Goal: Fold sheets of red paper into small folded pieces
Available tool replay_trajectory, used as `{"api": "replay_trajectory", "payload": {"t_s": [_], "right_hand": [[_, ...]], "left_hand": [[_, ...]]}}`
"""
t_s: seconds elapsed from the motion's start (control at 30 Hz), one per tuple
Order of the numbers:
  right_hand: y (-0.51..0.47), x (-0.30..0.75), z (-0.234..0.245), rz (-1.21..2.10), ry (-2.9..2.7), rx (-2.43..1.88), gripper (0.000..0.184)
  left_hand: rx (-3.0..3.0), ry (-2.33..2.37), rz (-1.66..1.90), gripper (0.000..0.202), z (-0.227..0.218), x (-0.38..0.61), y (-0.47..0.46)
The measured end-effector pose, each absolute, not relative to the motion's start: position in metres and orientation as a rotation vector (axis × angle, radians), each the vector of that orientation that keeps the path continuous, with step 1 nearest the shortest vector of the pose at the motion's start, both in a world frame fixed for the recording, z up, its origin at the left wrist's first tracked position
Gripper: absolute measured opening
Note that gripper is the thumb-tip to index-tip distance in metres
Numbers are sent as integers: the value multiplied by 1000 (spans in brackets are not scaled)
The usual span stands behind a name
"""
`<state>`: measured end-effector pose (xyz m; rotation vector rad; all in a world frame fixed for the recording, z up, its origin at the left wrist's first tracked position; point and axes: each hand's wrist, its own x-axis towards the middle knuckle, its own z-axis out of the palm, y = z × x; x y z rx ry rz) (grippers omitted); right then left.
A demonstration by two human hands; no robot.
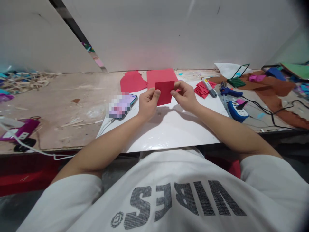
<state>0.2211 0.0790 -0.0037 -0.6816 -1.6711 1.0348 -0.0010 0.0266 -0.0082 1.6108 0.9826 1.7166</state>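
A small red square of paper or felt (164,92) is held up above the white board (166,133). My left hand (149,100) pinches its left edge between thumb and fingers. On the opposite edge, my right hand (185,96) has it between thumb and forefinger. Behind the square lie a large red sheet (160,74) and a red piece with a cut-away edge (132,82). To the right of my right hand is a pile of small red pieces (201,90), with a grey-and-yellow cutter (209,87) resting on it.
Left of the board's middle lies a phone (123,106) with a cable. At right are a blue glue gun (231,92), a blue power socket (238,111), black cords and brown sheets (272,96). Wood scraps (26,82) and a purple power socket (21,130) sit at left.
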Motion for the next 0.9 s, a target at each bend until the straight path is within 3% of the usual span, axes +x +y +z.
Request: {"api": "replay_trajectory", "payload": {"t_s": [0.4,0.5,0.57,0.7,0.9], "right_hand": [[73,214,-11,1371,-1470,-596,46],[69,211,-13,1486,-1430,-621,52],[67,211,-11,1585,-1410,-648,67],[65,216,1,1716,-1413,-771,83],[74,223,9,1587,-1561,-790,53]], "left_hand": [[1491,781,1451,72,-4,-1,14],[1436,893,1501,76,-11,-2,20],[1414,995,1563,76,-16,-4,25],[1570,1188,1587,56,-21,-8,32],[1954,1267,1683,31,-14,-11,30]]}}
